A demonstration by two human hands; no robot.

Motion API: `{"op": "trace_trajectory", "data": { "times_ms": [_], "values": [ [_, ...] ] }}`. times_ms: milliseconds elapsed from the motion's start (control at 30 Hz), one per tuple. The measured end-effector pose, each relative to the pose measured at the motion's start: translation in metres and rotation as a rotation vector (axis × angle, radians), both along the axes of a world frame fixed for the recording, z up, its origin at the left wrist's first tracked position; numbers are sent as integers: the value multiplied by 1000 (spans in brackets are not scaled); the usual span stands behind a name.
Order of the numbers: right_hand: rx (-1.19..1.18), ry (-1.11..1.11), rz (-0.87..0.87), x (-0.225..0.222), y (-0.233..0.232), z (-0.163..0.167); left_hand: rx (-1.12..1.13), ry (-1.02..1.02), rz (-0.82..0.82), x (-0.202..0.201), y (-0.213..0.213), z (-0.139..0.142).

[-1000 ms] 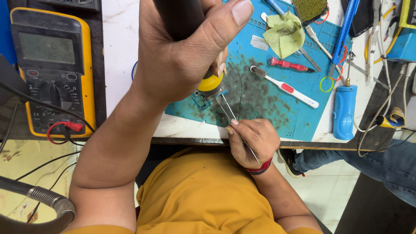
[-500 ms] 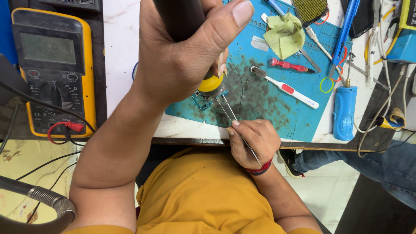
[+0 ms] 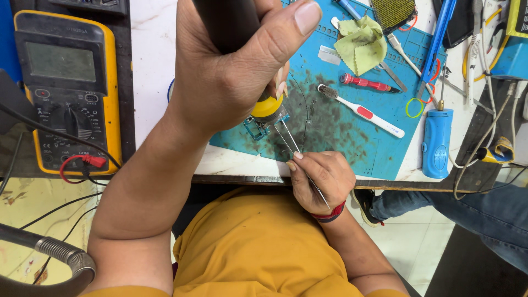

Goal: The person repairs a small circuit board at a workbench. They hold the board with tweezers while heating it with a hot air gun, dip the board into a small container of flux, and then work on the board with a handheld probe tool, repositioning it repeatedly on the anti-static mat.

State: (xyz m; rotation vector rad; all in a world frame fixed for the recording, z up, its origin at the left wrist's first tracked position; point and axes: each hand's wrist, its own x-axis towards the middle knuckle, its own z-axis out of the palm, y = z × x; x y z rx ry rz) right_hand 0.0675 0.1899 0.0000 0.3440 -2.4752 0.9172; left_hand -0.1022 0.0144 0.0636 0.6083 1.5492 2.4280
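left hand clenched around a dark hot-air tool handle, right hand pinching tweezers over a small circuit board on the teal bench mat.

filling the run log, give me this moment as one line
left hand: grips dark tool handle | right hand: holds tweezers | tips at small circuit board | surface: teal mat
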Motion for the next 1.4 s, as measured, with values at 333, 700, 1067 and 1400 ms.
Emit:
{"op": "trace_trajectory", "data": {
  "times_ms": [333,700,1067,1400],
  "values": [
    [4,4,0,-1,-1,0,3,7,-3,0,-1,0],
    [-28,1,-11,2,2,-1,3,5,4,-1,0,-1],
    [-34,-1,-6,0,1,-1,27,-34,9,2,-2,6],
    [-12,-2,-9,-1,1,1,20,-19,11,3,-2,9]
  ]
}}
